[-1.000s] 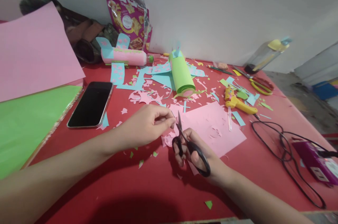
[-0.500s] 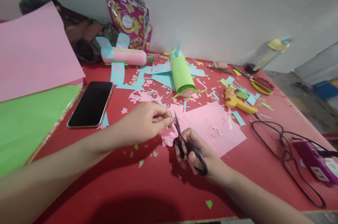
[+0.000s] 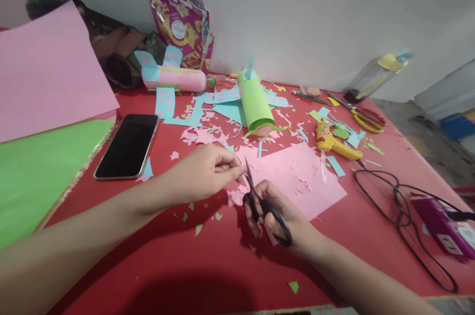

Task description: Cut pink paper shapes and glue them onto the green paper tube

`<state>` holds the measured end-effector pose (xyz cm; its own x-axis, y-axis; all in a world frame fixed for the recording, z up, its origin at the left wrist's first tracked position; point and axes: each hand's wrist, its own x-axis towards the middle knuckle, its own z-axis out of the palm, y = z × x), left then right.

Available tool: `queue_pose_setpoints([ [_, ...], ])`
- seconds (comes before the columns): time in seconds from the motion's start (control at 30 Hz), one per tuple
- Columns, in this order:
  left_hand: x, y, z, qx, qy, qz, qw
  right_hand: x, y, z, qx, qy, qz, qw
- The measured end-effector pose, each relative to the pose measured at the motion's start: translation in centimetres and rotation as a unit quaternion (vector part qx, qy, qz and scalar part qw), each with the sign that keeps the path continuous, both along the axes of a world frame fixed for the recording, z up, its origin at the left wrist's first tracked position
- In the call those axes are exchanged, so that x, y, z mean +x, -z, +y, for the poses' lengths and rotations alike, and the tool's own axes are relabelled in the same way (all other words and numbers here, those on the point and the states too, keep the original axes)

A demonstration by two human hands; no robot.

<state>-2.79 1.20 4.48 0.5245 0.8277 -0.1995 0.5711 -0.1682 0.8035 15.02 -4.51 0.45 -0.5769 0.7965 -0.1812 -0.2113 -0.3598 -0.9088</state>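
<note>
My right hand (image 3: 276, 218) grips black-handled scissors (image 3: 274, 221), with the thumb in one loop and fingers in the other. The blades point up and away, slightly parted, close to the fingertips of my left hand (image 3: 208, 171). Those fingertips are pinched on a small piece of pink paper, mostly hidden by the fingers. Beneath both hands lies a pink paper sheet (image 3: 322, 186) with cut scraps on it. Beyond it rests a green paper-covered tube (image 3: 256, 102) with light-blue wings, and farther left a pink-wrapped bottle (image 3: 181, 79) with blue paper fins.
A phone (image 3: 128, 147) lies left of my hands, beside green paper (image 3: 48, 176) and pink paper (image 3: 52, 77). To the right are a yellow glue gun (image 3: 337, 148) with its cord, yellow-and-red-handled scissors (image 3: 367, 119) and a purple power strip (image 3: 441, 226). A snack bag (image 3: 181, 28) stands behind.
Almost nothing differs. Both hands keep their places, with the scissor blades still close to the left fingertips.
</note>
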Motion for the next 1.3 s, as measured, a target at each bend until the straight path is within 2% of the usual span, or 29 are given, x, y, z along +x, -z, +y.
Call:
queue_pose_setpoints([
  [0.37, -0.1, 0.2, 0.1, -0.001, -0.002, 0.004, 1.000, 0.0, 0.0, -0.1, -0.014, 0.005, -0.013, 1.000],
  [0.63, 0.3, 0.5, -0.1, -0.054, -0.014, -0.036, 0.998, 0.2, 0.1, -0.1, -0.004, 0.003, -0.022, 1.000],
  [0.87, 0.3, 0.7, -0.3, -0.072, -0.019, -0.049, 0.996, 0.2, 0.1, -0.1, -0.004, 0.002, -0.043, 0.999],
  [1.3, 1.4, 1.4, -1.4, -0.084, -0.083, -0.126, 0.985, 0.0, 0.1, -0.2, -0.005, 0.012, -0.028, 1.000],
])
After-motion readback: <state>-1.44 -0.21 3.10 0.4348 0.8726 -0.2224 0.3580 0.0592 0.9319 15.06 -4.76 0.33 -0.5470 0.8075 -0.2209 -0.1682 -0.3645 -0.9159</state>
